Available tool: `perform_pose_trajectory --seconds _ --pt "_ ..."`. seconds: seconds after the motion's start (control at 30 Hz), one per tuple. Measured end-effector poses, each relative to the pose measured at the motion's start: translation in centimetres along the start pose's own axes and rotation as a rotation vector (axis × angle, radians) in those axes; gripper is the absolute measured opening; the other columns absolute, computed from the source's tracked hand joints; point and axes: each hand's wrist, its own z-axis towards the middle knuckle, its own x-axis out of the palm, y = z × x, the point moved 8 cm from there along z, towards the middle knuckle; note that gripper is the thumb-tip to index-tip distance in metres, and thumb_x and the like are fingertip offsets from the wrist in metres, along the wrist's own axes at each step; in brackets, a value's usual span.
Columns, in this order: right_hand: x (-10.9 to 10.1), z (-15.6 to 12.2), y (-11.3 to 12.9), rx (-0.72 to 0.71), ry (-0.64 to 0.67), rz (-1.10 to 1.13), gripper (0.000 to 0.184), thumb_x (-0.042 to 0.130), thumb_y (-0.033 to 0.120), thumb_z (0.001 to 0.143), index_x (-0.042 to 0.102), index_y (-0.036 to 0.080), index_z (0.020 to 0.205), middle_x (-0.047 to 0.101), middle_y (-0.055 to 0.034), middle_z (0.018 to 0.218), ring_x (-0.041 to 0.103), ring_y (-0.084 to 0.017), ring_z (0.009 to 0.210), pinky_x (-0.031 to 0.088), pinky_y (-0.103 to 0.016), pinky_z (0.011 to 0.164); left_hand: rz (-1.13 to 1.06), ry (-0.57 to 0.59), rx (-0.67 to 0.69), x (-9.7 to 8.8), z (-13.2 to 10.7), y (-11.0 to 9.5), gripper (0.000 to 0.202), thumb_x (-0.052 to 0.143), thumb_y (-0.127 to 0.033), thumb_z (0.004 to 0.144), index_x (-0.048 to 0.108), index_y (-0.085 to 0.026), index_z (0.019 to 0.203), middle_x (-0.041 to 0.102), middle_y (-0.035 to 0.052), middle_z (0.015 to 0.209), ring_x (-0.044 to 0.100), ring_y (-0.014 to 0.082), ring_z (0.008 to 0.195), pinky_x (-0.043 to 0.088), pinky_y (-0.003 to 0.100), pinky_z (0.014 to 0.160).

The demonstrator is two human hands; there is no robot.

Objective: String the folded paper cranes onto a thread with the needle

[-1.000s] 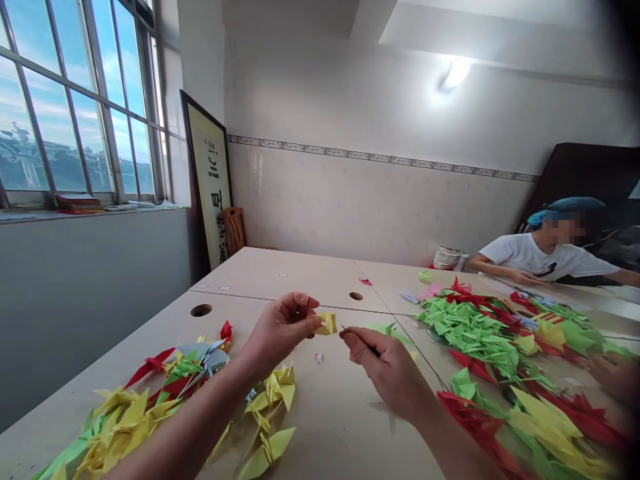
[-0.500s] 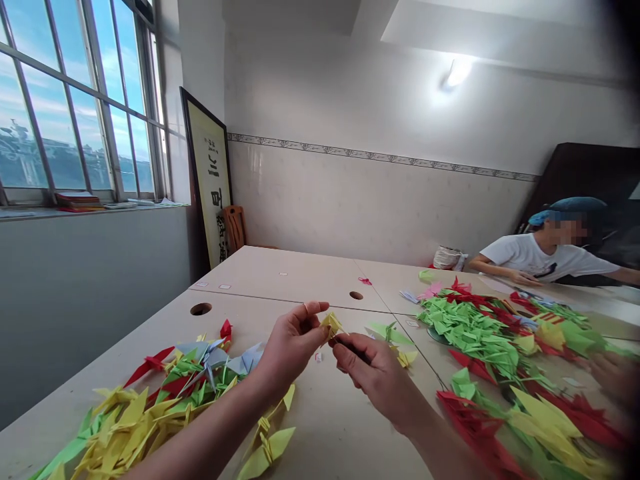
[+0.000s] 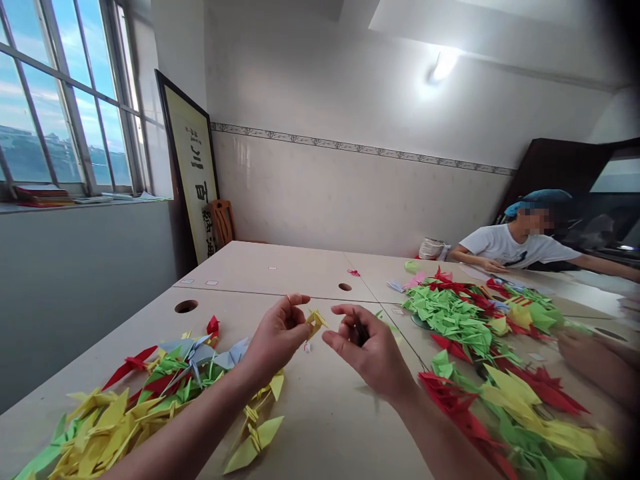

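Note:
My left hand (image 3: pixel 285 327) pinches a small yellow folded-paper crane (image 3: pixel 315 322) between thumb and fingers, above the table. A little to its right, my right hand (image 3: pixel 367 343) has thumb and forefinger apart, not touching the crane. A slim dark tool (image 3: pixel 359 328) lies in that hand, held by the curled fingers; its kind is mostly hidden. Below my left forearm are a few yellow paper cranes (image 3: pixel 256 437), close together on the tabletop. Beside them spreads a heap of yellow cranes (image 3: pixel 95 433), with green, red and blue ones behind it.
On the right lies a big pile of green cranes (image 3: pixel 450 320), with red cranes (image 3: pixel 450 400) nearer me. A co-worker in a white shirt (image 3: pixel 515 247) sits at the far right. Another person's blurred hand (image 3: pixel 585 353) is at the right edge. The table has a round hole (image 3: pixel 187 306).
My right hand has drawn away from the yellow crane, and its thumb and forefinger have parted. The crane stays in my left hand. The whole view has swung slightly right.

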Motion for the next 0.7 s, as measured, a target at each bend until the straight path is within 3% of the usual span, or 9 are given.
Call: perform_pose_trajectory --seconds 0.1,0.17,0.27,0.43,0.57,0.7 --pt "0.3 0.1 0.4 -0.095 0.024 -0.152 0.017 0.056 0.031 0.076 0.059 0.015 0.08 0.055 -0.0003 0.066 0.046 -0.01 0.056 0.039 -0.02 0.052 0.002 0.075 0.008 1.1 -0.2 0.3 0.034 0.058 -0.018 0.065 0.049 -0.015 0.098 0.042 -0.0059 0.06 0.04 0.0076 0.054 0.032 0.02 0.051" --pt "-0.6 0.7 -0.4 -0.097 -0.033 -0.276 0.019 0.05 0.031 0.08 0.06 0.015 0.077 0.059 -0.0023 0.07 0.051 -0.012 0.06 0.04 -0.021 0.056 0.02 0.086 0.036 1.4 -0.3 0.1 0.035 0.059 -0.02 0.066 0.049 -0.015 0.099 0.044 -0.0046 0.063 0.043 0.0086 0.058 0.035 0.021 0.053" --pt "-3.7 2.0 -3.3 0.059 -0.161 -0.565 0.024 0.045 0.032 0.081 0.062 0.015 0.082 0.063 -0.0038 0.072 0.055 -0.015 0.065 0.04 -0.022 0.059 0.051 0.051 0.044 1.0 -0.4 -0.3 0.034 0.058 -0.021 0.067 0.05 -0.016 0.1 0.05 0.0003 0.077 0.047 0.0111 0.07 0.04 0.023 0.059" --pt "-8.0 3.5 -7.3 0.223 -0.164 -0.714 0.028 0.045 0.031 0.078 0.064 0.012 0.088 0.066 -0.0104 0.08 0.057 -0.02 0.074 0.038 -0.027 0.065 0.097 0.02 0.097 -0.1 -0.3 -1.3 0.025 0.058 -0.022 0.069 0.055 -0.017 0.093 0.054 0.0044 0.093 0.05 0.0113 0.071 0.042 0.023 0.061" --pt "-8.9 3.5 -7.9 0.315 0.018 -0.759 0.029 0.052 0.041 0.073 0.066 0.017 0.081 0.066 -0.0066 0.073 0.057 -0.019 0.066 0.036 -0.026 0.057 0.138 -0.002 0.142 -1.1 0.0 -2.2 0.021 0.058 -0.023 0.07 0.057 -0.018 0.09 0.057 0.004 0.096 0.052 0.0106 0.069 0.042 0.023 0.06" --pt "-7.5 2.0 -9.2 0.441 0.303 -0.739 0.02 0.064 0.037 0.06 0.066 0.017 0.063 0.062 -0.003 0.05 0.055 -0.016 0.049 0.032 -0.023 0.046 0.177 -0.013 0.135 -1.6 0.0 -2.7 0.021 0.059 -0.024 0.069 0.058 -0.018 0.09 0.059 0.0041 0.09 0.053 0.0113 0.068 0.04 0.022 0.057"
